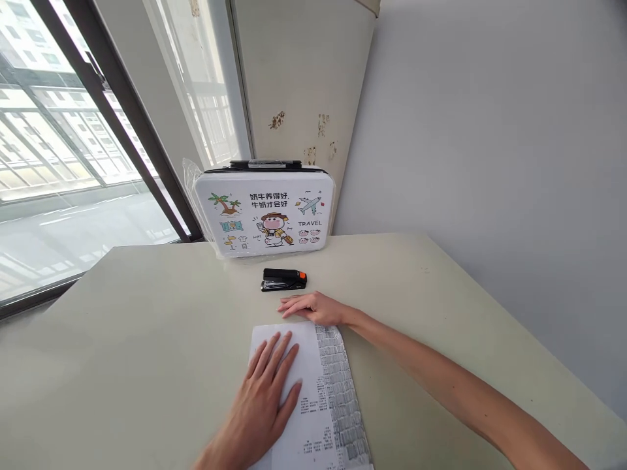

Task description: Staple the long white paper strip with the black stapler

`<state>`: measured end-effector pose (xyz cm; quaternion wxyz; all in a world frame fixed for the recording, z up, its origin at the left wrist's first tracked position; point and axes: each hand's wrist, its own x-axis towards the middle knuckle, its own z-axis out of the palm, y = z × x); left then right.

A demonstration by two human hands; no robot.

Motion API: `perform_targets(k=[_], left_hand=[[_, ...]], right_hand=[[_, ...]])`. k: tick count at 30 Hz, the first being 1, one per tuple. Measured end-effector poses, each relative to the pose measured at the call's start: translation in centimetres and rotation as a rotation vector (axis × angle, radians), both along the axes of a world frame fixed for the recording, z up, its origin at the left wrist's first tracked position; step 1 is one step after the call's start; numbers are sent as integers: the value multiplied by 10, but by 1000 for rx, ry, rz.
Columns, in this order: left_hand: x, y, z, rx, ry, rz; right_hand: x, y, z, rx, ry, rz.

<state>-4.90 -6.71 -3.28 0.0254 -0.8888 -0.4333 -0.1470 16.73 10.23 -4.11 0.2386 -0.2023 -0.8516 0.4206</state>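
Observation:
Printed white paper (306, 365) lies on the table in front of me, a strip with dense grey marks (341, 391) running down its right side. My left hand (267, 391) rests flat on the sheet with its fingers spread. At the paper's far edge is my right hand (316, 307), its fingers stretched out to the left and holding nothing. Just beyond those fingertips, apart from them, sits a black stapler (283, 280) with an orange patch at its right end. Whether the paper is one sheet or several, I cannot tell.
A white carrying case (267, 212) with cartoon prints and a black handle stands at the back of the pale table (147, 352), clear plastic wrap around it. Behind it is a worn pale cabinet (304, 72). A window (63, 130) is at left, a grey wall (490, 130) at right.

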Motion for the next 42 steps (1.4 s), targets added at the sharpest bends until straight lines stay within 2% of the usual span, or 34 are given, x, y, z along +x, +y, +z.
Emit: perform_targets(k=[7,12,16,21,24,30,33,37,42], left_hand=[[0,-2,1,-10,-3,35],[0,-3,4,-22,-18,62],[-2,-4,3,-20,-37,75],[-5,-2,-1,-16,-55,98],[-8,0,-3,-19,-63,97],[-18,7,-3,-23,-82,107],[-20,8,-3,-31,-73,114],[-20,8,-3,-40,-71,120],[-20,8,-3,-25,-73,118]], right_hand=[[-49,11,2,-2,55,112],[-70,7,6,2,101,37],[-59,5,24,39,153,-147],[-26,23,50,163,82,-365],[-21,34,46,231,-46,-449],[-25,42,20,270,-263,-571],[-7,43,14,272,-307,-660],[45,36,10,263,-333,-793],[117,1,5,235,-322,-906]])
